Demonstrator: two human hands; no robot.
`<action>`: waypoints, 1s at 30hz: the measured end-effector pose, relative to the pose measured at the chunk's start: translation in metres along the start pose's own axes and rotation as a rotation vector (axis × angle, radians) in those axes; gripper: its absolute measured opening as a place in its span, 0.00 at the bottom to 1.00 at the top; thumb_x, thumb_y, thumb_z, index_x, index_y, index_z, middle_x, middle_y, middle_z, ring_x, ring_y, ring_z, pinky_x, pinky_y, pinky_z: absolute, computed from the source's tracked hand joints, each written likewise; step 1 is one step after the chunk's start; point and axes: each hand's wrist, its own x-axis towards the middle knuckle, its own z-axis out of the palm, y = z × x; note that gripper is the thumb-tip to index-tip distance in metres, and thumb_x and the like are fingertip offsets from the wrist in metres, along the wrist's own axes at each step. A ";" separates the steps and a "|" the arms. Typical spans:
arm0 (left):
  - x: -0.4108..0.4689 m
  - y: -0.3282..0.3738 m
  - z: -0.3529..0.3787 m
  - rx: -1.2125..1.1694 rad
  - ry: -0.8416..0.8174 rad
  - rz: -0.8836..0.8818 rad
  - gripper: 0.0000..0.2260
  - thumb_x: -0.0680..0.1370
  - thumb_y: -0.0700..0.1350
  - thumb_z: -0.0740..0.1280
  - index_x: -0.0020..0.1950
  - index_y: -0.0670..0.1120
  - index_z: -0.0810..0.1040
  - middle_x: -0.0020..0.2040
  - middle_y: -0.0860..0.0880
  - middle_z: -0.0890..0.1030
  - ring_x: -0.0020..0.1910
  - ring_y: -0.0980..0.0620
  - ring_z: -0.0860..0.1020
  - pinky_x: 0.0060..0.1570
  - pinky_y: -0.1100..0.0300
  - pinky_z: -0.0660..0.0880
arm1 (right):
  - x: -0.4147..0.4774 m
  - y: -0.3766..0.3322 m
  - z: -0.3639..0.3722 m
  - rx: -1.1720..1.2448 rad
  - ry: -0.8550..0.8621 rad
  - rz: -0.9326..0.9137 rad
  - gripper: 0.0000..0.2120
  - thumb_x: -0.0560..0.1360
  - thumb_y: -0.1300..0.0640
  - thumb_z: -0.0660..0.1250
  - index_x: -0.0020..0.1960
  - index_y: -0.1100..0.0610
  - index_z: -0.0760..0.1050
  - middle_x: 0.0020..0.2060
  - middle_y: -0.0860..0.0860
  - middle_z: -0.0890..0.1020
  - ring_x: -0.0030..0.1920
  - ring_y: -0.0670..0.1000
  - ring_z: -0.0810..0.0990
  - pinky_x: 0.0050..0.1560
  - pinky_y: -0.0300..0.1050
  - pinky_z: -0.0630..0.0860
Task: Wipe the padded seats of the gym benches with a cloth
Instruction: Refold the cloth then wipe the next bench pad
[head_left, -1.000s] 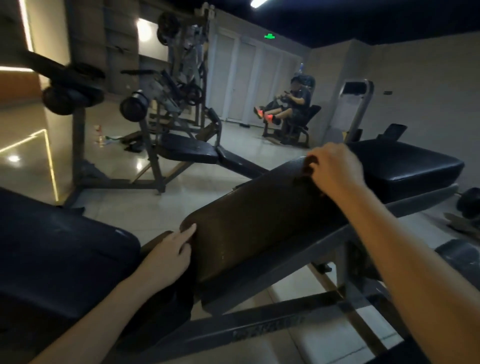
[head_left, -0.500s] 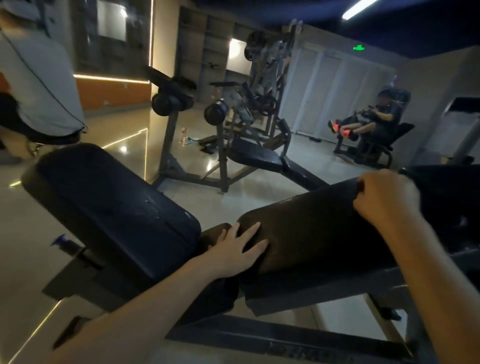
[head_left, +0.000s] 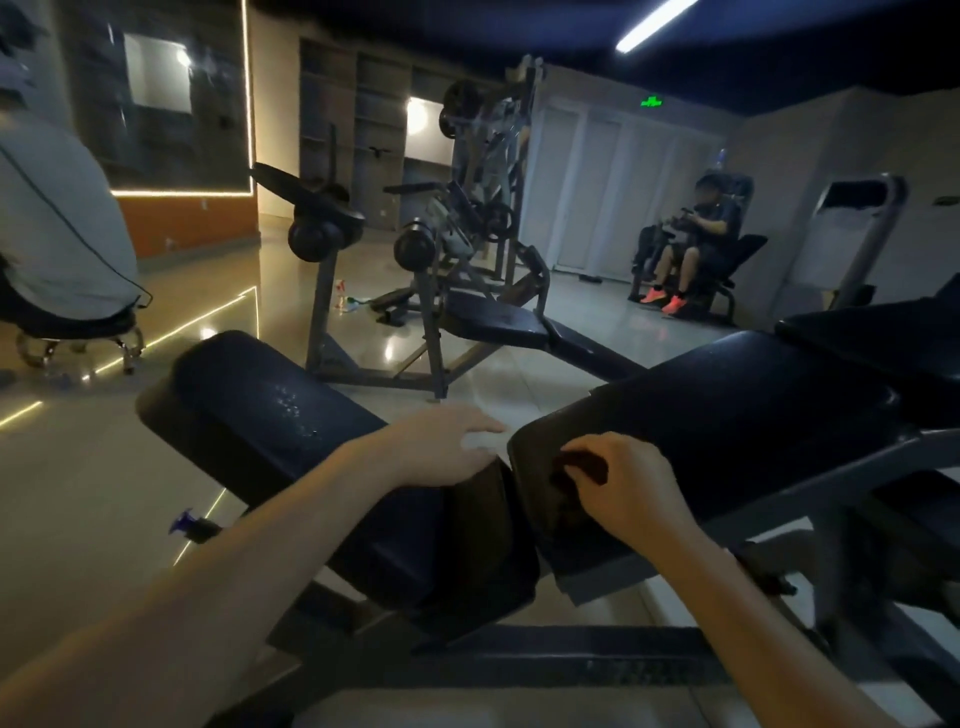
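Head view: right hand pinches the brown cloth on the right pad; left hand lies flat. Wiping step, probably; next, drag the cloth along the pad.

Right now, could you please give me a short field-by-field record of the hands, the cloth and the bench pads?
left hand: flat, fingers straight, resting on the left pad's end by the gap
right hand: fingers curled, pinching the brown cloth
brown cloth: draped over the right pad's near end, hanging into the gap
left pad: black, wet specks on top
right pad: black, mostly uncovered
background: seated person on a machine; second bench
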 end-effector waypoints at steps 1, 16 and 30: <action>-0.010 -0.009 -0.013 0.040 0.048 -0.006 0.21 0.82 0.54 0.61 0.75 0.60 0.66 0.78 0.54 0.59 0.77 0.53 0.57 0.74 0.51 0.55 | 0.000 -0.009 0.006 0.120 0.008 0.036 0.12 0.78 0.56 0.68 0.61 0.50 0.78 0.51 0.41 0.79 0.49 0.37 0.75 0.56 0.33 0.71; -0.104 -0.122 -0.088 0.583 0.381 -0.120 0.14 0.81 0.54 0.57 0.63 0.58 0.77 0.64 0.55 0.73 0.66 0.57 0.69 0.70 0.54 0.57 | 0.086 -0.223 0.119 1.001 0.084 0.328 0.07 0.80 0.54 0.66 0.57 0.47 0.74 0.48 0.39 0.76 0.48 0.35 0.73 0.43 0.28 0.64; -0.098 -0.176 -0.100 -0.125 0.450 -0.148 0.19 0.84 0.44 0.56 0.76 0.49 0.63 0.72 0.50 0.69 0.72 0.54 0.66 0.69 0.61 0.63 | 0.119 -0.227 0.131 0.411 -0.017 -0.126 0.14 0.79 0.57 0.66 0.63 0.48 0.75 0.55 0.42 0.78 0.52 0.36 0.74 0.57 0.32 0.70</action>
